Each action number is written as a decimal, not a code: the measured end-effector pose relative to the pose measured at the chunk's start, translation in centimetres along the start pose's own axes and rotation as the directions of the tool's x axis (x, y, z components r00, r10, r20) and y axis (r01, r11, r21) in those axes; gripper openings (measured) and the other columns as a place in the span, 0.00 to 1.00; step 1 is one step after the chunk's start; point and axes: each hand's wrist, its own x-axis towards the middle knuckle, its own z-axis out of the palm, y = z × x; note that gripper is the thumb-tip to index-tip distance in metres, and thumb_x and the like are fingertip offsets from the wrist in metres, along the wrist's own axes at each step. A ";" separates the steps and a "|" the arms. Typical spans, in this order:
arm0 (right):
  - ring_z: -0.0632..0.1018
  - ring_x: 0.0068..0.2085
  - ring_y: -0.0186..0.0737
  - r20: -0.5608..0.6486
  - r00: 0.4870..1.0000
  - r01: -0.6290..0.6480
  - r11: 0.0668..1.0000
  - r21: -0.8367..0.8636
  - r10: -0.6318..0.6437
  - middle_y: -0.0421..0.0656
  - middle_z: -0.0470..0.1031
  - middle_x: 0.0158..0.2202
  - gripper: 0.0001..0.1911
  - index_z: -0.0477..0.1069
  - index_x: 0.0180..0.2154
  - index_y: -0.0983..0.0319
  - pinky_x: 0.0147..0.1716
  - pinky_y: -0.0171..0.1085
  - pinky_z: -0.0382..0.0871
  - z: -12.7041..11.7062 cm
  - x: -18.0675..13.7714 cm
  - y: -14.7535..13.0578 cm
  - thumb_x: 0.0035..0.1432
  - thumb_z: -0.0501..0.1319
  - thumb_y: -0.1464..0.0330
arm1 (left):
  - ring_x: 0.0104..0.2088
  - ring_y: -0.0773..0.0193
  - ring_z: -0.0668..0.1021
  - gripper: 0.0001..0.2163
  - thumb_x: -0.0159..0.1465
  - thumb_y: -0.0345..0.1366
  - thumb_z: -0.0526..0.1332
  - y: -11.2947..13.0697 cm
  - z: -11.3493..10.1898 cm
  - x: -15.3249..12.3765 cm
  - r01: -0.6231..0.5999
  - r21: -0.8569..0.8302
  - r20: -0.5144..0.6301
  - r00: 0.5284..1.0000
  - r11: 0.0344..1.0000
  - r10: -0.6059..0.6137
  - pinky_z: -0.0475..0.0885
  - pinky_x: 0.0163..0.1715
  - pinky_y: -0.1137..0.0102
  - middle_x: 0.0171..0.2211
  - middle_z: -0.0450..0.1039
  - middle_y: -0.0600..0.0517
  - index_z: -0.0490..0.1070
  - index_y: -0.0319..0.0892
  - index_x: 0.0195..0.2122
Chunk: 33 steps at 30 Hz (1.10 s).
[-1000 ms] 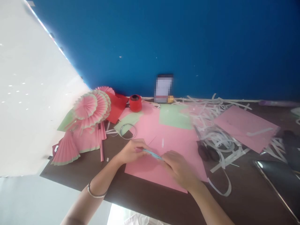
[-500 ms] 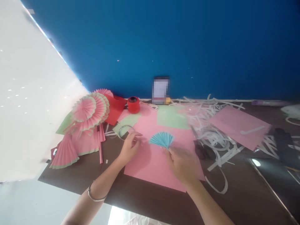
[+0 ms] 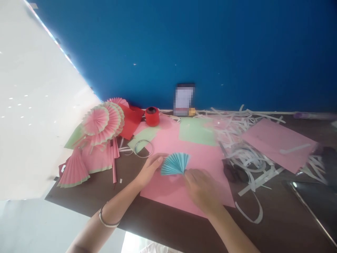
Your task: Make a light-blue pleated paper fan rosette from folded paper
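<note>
A small pleated blue paper fan (image 3: 174,164) is spread open above a large pink sheet (image 3: 184,165) on the dark table (image 3: 163,225). My right hand (image 3: 201,191) pinches the fan at its folded base. My left hand (image 3: 150,169) touches the fan's left edge with its fingertips; a metal bangle sits on that wrist. Both hands rest over the pink sheet.
Pink pleated fans and rosettes (image 3: 101,123) lie at the left with red paper behind. A red ribbon spool (image 3: 152,116) stands by the blue wall. A green sheet (image 3: 196,131), white paper strips (image 3: 242,151), another pink sheet (image 3: 279,142) and black scissors (image 3: 233,172) lie to the right.
The folded blue strip, first held flat between both hands, has fanned open in my right hand. My left hand let go, then came back to touch its left edge.
</note>
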 end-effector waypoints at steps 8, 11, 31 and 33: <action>0.68 0.27 0.39 0.019 0.999 -0.029 0.997 0.073 0.028 0.42 0.68 0.22 0.10 0.66 0.29 0.62 0.29 0.37 0.57 0.3 0.2 -0.3 0.59 0.49 0.71 | 0.20 0.73 0.66 0.15 0.57 0.46 0.59 0.8 0.6 -0.3 0.013 0.078 0.033 0.999 0.997 -0.016 0.62 0.20 0.76 0.22 0.66 0.55 0.70 0.36 0.32; 0.69 0.28 0.40 0.012 0.998 -0.068 0.991 0.119 0.067 0.44 0.70 0.26 0.08 0.66 0.33 0.62 0.29 0.38 0.58 0.1 0.1 -0.2 0.59 0.51 0.66 | 0.22 0.72 0.68 0.15 0.57 0.46 0.59 0.9 0.6 -0.3 0.000 0.071 0.046 0.999 0.998 -0.003 0.64 0.22 0.76 0.24 0.67 0.54 0.70 0.36 0.34; 0.70 0.27 0.38 0.065 0.997 -0.058 0.933 0.356 0.037 0.42 0.72 0.24 0.08 0.70 0.34 0.61 0.31 0.37 0.63 0.2 -0.3 -0.1 0.59 0.52 0.72 | 0.46 0.58 0.71 0.19 0.54 0.35 0.63 0.3 -0.4 -0.8 -0.502 0.580 0.296 0.863 0.641 0.408 0.68 0.47 0.62 0.44 0.67 0.44 0.66 0.43 0.48; 0.72 0.29 0.38 0.050 0.994 -0.107 0.903 0.417 0.095 0.42 0.73 0.26 0.07 0.70 0.37 0.61 0.32 0.38 0.64 0.0 -0.2 0.2 0.59 0.53 0.71 | 0.43 0.59 0.72 0.14 0.55 0.35 0.62 0.0 -0.8 -0.5 -0.535 0.630 0.288 0.834 0.563 0.470 0.69 0.43 0.64 0.41 0.68 0.45 0.69 0.42 0.44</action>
